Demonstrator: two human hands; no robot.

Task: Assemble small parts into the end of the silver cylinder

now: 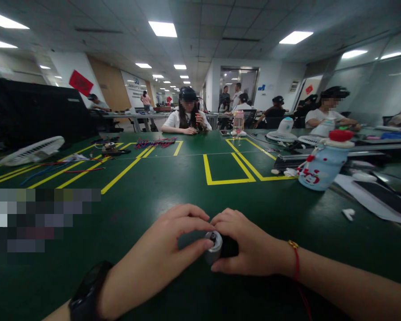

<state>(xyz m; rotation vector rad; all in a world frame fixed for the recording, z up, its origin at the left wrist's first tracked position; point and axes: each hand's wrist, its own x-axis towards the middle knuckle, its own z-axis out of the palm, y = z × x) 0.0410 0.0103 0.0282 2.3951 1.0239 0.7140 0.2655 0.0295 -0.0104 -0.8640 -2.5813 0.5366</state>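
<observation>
A small silver cylinder (214, 252) stands on the green table between my two hands, a dark fitting in its round top. My left hand (173, 238) reaches over it, thumb at the top rim and fingers arched behind, pinching at that top. From the right, my right hand (249, 245) curls around the cylinder's side, its thumb low at the front. A dark area lies between the right palm and the cylinder; whether it is a black part or shadow I cannot tell. Fingers hide much of the far side.
Yellow tape (232, 182) marks the green table (160, 178). A light-blue bottle (324, 167) with a red top stands at right, near a white earbud (348, 214) and a phone (387, 198). Wire bundles (155, 142) and a white fan (33, 150) lie left. A person (187, 116) sits opposite.
</observation>
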